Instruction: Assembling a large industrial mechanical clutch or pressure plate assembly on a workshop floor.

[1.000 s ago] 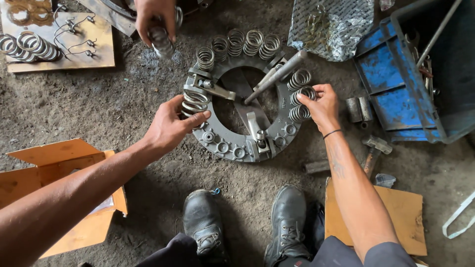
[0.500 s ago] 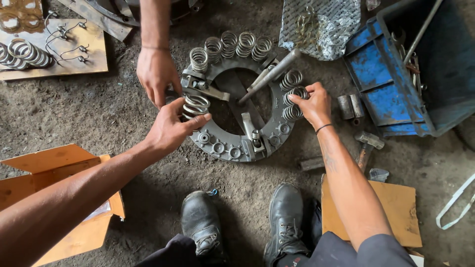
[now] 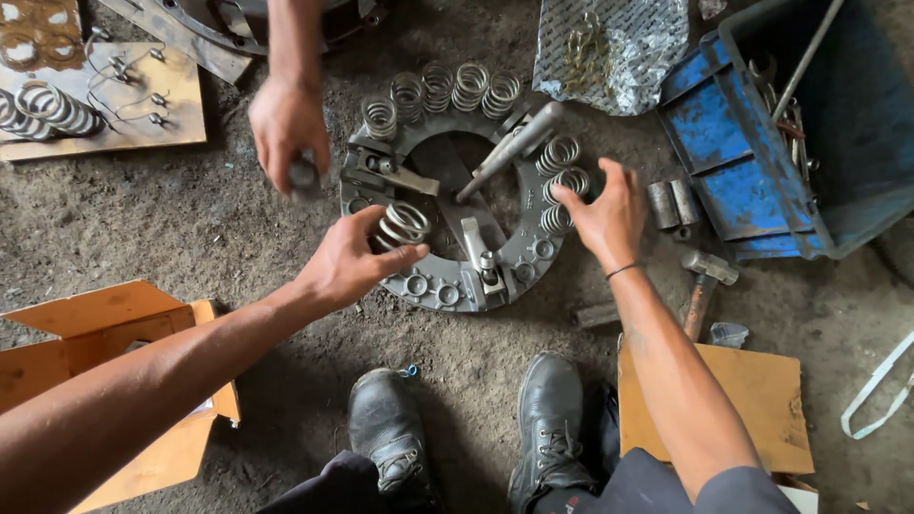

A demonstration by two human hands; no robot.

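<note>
Left hand point(image 3: 347, 266) pinching a coil spring point(image 3: 404, 224) at the ring plate's point(image 3: 533, 257) left rim, mid-floor; right hand point(image 3: 609, 214) spread open, fingertips on the right-side springs point(image 3: 562, 181). Likely stiff, light, greasy steel — best gripped across the coils.

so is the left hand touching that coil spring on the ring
Touching. The head view shows the left hand with thumb and fingertips closed around the coil spring, no gap between them, as the spring sits on the metal ring.
</note>
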